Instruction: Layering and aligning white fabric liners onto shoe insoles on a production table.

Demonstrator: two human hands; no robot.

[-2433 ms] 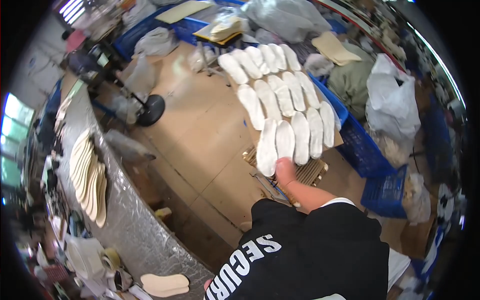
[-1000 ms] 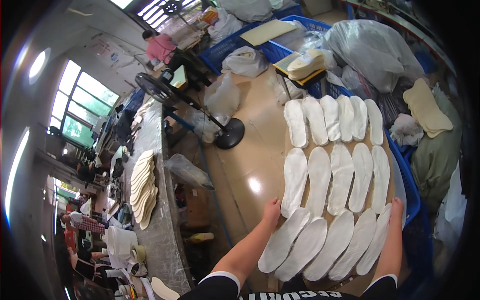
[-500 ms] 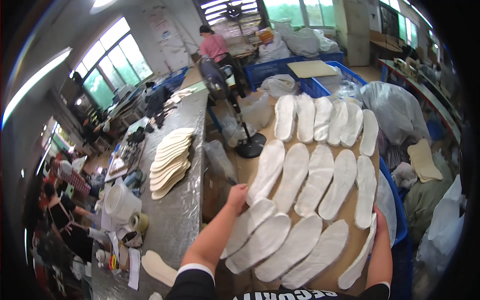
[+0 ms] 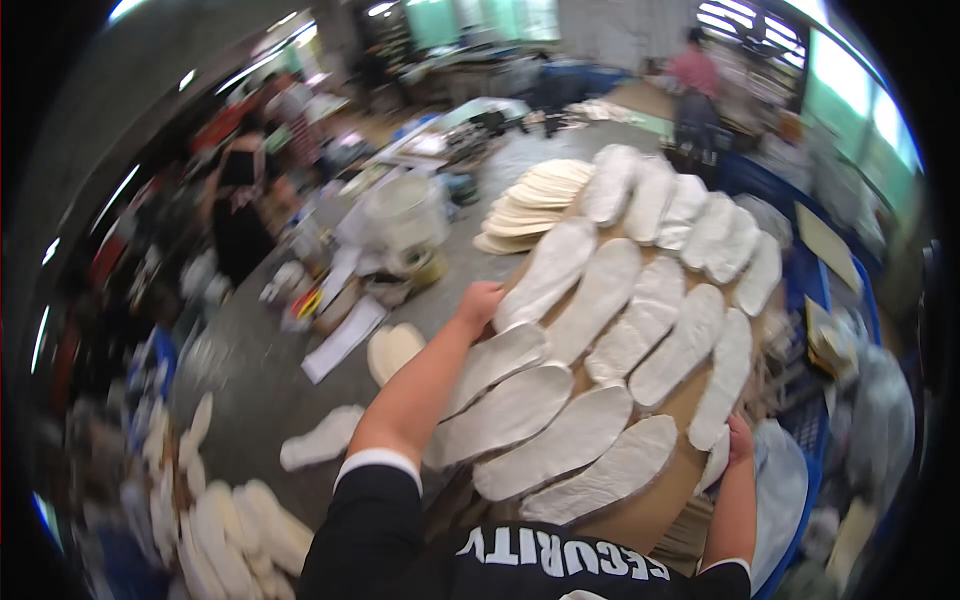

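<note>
I carry a flat brown board (image 4: pixel 672 500) covered with several white shoe insoles (image 4: pixel 600 300) laid in rows. My left hand (image 4: pixel 478 303) grips the board's left edge, next to an insole. My right hand (image 4: pixel 740 440) grips the right edge lower down. The board is tilted and hangs over a grey worktable (image 4: pixel 300 390). Both forearms reach up from the lower edge, in black sleeves with white cuffs.
On the grey table sit a stack of cream insoles (image 4: pixel 530 200), a white bucket (image 4: pixel 400 215), papers (image 4: pixel 345 335) and loose insoles (image 4: pixel 320 438). Blue crates (image 4: pixel 800 280) stand at the right. A seated person (image 4: pixel 240 210) is at the left; another person (image 4: pixel 695 85) stands at the back.
I have swung left with the board: it was over the tan floor and crates, now it is over the grey table. Both hands keep their grip on its edges.
</note>
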